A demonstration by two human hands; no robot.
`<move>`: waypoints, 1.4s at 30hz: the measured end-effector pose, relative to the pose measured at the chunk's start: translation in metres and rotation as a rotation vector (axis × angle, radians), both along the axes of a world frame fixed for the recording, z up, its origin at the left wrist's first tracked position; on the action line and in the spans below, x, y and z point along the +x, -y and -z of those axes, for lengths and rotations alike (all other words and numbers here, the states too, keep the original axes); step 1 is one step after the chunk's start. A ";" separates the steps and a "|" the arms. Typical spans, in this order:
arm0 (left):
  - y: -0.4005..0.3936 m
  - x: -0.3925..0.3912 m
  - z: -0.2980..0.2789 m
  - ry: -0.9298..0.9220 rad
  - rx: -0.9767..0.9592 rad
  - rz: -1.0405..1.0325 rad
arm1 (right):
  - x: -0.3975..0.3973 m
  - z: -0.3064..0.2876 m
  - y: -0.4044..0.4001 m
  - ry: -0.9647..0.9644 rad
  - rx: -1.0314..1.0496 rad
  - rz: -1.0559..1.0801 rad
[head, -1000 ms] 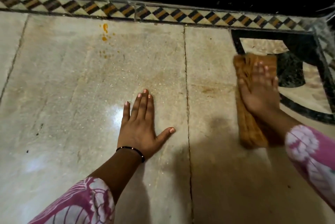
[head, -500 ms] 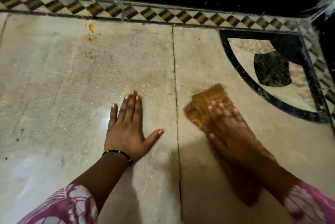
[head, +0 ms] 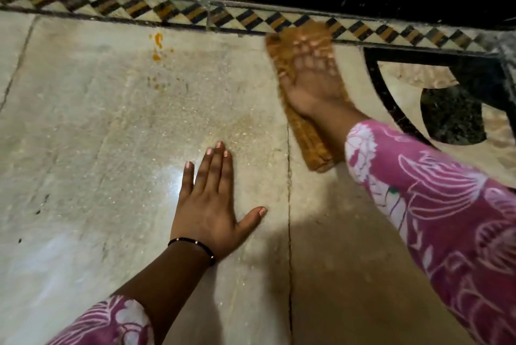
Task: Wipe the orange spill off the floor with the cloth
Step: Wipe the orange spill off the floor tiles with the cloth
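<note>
On the floor, head view, we note pale stone slabs with a dark joint running away from us between the two hands. Left hand lies flat on the near slab, palm down, fingers straight and close together, thumb spread to the right; it grasps nothing. A thin black bracelet circles that wrist, and a pink patterned sleeve shows at the bottom edge.

Right hand is blurred. We see it laid on top of the cloth, fingers stretched forward and pressing down rather than curled round it. The cloth is orange-brown, folded into a long strip, lying on the floor just right of the joint. Its far end touches the checkered border of dark and yellow diamonds; its near end sticks out beside the right sleeve.

Spill: small orange blobs and specks on the left slab, close to the border, well apart from the cloth and to its left. A few fainter orange dots sit a little nearer to us. We cannot tell whether the grainy sheen between spill and left hand is residue or the stone itself.

Right of the cloth, a black curved inlay with a dark patch. A bright glare falls just left of the left fingers.
</note>
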State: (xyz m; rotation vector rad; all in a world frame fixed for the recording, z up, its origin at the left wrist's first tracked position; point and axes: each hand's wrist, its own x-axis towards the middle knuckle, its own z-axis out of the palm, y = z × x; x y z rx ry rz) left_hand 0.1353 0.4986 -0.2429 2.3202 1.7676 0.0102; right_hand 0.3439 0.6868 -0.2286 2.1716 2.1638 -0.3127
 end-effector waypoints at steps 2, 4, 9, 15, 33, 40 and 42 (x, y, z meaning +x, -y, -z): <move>0.000 0.000 0.000 -0.003 0.001 0.000 | -0.030 0.003 0.020 -0.001 0.014 -0.176; 0.000 0.000 0.000 -0.004 0.003 0.001 | -0.034 0.002 0.060 -0.018 0.028 -0.337; 0.000 -0.001 0.002 0.034 0.000 0.006 | 0.057 -0.004 0.135 0.000 -0.064 -0.406; -0.001 -0.002 0.006 0.071 0.011 -0.006 | 0.080 -0.007 0.069 0.030 0.041 -0.096; 0.001 0.001 0.005 0.000 0.003 0.008 | -0.045 0.005 0.143 -0.073 0.045 -0.253; 0.004 -0.003 0.007 0.013 0.058 0.027 | 0.064 -0.001 0.287 0.001 0.049 0.318; 0.004 -0.002 0.002 0.011 0.021 0.018 | 0.088 -0.007 0.288 0.018 0.023 0.532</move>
